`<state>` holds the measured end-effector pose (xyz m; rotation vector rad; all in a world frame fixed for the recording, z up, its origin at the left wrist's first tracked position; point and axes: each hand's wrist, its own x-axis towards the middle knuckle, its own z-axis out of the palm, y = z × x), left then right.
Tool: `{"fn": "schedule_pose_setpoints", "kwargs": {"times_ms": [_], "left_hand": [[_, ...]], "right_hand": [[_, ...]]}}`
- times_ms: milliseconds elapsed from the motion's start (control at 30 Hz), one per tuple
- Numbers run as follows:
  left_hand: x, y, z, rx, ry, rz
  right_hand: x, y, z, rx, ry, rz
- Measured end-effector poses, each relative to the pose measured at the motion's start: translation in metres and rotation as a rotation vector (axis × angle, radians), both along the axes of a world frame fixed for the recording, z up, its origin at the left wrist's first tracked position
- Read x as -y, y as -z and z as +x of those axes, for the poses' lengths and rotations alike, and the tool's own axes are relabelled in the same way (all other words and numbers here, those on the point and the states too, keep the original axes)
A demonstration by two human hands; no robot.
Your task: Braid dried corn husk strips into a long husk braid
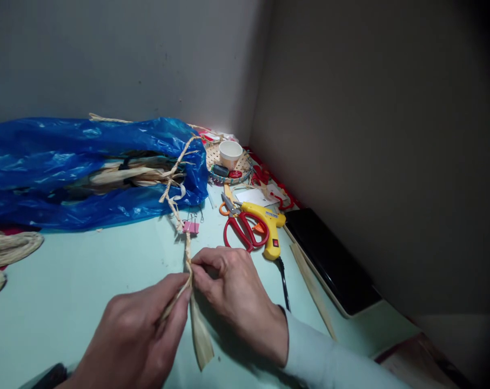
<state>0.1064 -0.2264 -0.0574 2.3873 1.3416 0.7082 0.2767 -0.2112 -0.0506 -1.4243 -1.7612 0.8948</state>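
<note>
A braided cord of dry plant fibre (173,204) runs from the blue bag down to my fingers. A pink binder clip (190,227) grips it a little above my hands. My left hand (143,319) pinches one pale strip, folded back between thumb and index finger. Close beside it, my right hand (228,286) pinches the cord at the braid's lower end. A wide loose strip (202,340) hangs below the fingertips onto the table. The exact twist at the pinch point is partly hidden by my fingers.
A blue plastic bag (66,140) with fibre bundles lies at the back left. Red-handled scissors (239,229), a yellow glue gun (272,232) and a black-screened tablet (334,259) lie to the right. Behind them, a woven tray (214,154) holds a cup (230,154). Coiled cord (9,248) lies left.
</note>
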Motion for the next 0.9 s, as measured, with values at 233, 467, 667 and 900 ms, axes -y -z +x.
{"fn": "schedule_pose_setpoints", "kwargs": {"times_ms": [233,467,667,900], "left_hand": [[0.011,0.029,-0.003,-0.227,0.122,0.397],[0.01,0.027,-0.009,-0.418,0.295,0.539],[-0.02,-0.015,-0.009,0.076,-0.036,-0.039],[-0.055,-0.012,0.002,0.399,0.022,-0.912]], "right_hand": [[-0.003,0.004,0.004,-0.316,-0.08,-0.204],[-0.002,0.007,0.003,-0.305,-0.03,-0.294],[-0.002,-0.003,0.005,-0.31,-0.017,-0.314],[-0.004,-0.005,0.01,-0.19,-0.084,-0.224]]}}
